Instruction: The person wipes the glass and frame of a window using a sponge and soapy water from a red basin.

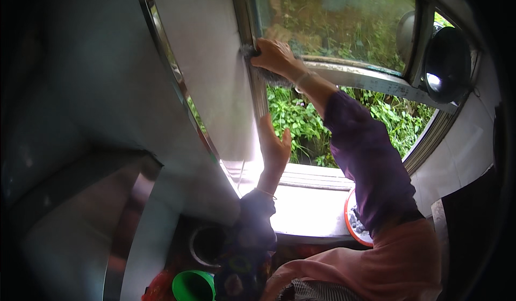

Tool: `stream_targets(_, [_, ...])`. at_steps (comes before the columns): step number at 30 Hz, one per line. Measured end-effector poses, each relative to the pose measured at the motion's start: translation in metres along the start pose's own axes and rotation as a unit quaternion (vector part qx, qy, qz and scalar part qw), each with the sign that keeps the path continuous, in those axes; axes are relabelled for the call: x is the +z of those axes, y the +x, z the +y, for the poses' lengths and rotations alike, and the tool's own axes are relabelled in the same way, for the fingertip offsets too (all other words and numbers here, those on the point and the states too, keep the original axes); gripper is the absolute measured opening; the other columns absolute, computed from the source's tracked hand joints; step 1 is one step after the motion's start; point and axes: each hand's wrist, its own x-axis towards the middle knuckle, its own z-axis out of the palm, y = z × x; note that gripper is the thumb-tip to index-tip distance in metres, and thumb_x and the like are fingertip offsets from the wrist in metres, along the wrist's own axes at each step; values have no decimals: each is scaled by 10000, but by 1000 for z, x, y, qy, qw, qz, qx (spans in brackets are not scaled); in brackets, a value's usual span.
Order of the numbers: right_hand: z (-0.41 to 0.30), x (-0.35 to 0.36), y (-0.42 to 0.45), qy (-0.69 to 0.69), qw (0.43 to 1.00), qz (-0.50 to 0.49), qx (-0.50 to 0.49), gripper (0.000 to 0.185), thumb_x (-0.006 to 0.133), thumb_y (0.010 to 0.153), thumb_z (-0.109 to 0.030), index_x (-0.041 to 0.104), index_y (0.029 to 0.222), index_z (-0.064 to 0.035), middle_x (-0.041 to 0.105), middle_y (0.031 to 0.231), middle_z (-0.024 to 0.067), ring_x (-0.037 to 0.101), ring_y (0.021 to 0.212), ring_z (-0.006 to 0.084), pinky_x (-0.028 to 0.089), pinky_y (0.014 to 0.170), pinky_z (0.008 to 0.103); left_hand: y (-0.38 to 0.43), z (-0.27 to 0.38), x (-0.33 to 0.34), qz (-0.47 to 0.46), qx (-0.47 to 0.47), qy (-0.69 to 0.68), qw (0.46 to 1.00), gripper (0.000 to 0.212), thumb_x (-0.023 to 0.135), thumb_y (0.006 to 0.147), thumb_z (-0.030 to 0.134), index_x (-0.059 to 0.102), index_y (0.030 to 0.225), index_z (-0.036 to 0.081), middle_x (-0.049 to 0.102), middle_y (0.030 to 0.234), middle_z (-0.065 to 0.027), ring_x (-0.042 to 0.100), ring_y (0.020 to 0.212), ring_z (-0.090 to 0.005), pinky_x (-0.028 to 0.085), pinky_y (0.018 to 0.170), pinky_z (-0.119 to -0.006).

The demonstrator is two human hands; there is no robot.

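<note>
My right hand (278,58) presses a dark, fuzzy scrubbing pad or cloth (271,77) to the metal side frame (238,8) of a window, where the frame meets the lower rail (358,77) of a glass pane. Parts of the pad stick out on either side of my fingers; the rest lies under them. Lower down, my left hand (275,144) is raised at the same side frame, thumb apart from the fingers, holding nothing. Its fingertips appear to touch the frame. The glass pane (342,23) reflects light, and below it the window stands open onto green plants.
A red-rimmed basin (348,216) with grey-white contents stands on the bright sill (310,208), partly behind my right arm. A dark wok-like pan (447,65) hangs at the right. Bottom left are a green plastic container (193,285) and a red object (159,285). Pale wall panels (197,31) flank the window.
</note>
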Motion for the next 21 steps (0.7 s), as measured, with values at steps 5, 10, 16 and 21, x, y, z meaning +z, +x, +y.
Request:
stream_targets(5, [-20, -30, -46, 106, 994, -27, -28, 335, 656, 689, -332, 614, 837, -34, 635, 781, 148, 612, 729, 283, 471, 670, 393, 71, 30, -16, 69, 116, -170, 976, 819, 650, 757, 140, 171, 1403, -15, 289, 1367, -257, 321, 1275, -373, 311, 1048, -412])
stream_targets(10, [7, -52, -69, 225, 973, -39, 35, 327, 622, 789, -323, 645, 940, -33, 641, 864, 152, 619, 784, 239, 480, 713, 352, 94, 61, 28, 88, 38, -311, 946, 799, 616, 676, 7, 229, 1374, 40, 403, 1220, -171, 431, 1128, -263, 414, 914, -354])
stream_targets(16, [102, -92, -98, 5, 975, 177, -133, 384, 610, 855, -305, 569, 1163, -80, 543, 1196, 132, 604, 932, 270, 481, 800, 397, 157, 90, 19, 178, 88, -291, 936, 753, 558, 643, -20, 282, 1343, 19, 433, 1201, -178, 451, 1122, -273, 393, 944, -372])
stream_targets(21, [209, -118, -170, -272, 934, 232, -12, 182, 545, 869, -214, 602, 928, -52, 596, 959, 76, 543, 905, 225, 386, 825, 388, 254, 129, 1, 309, 265, -96, 908, 669, 606, 682, 69, 361, 1298, -19, 469, 1218, -205, 507, 1071, -342, 381, 953, -383])
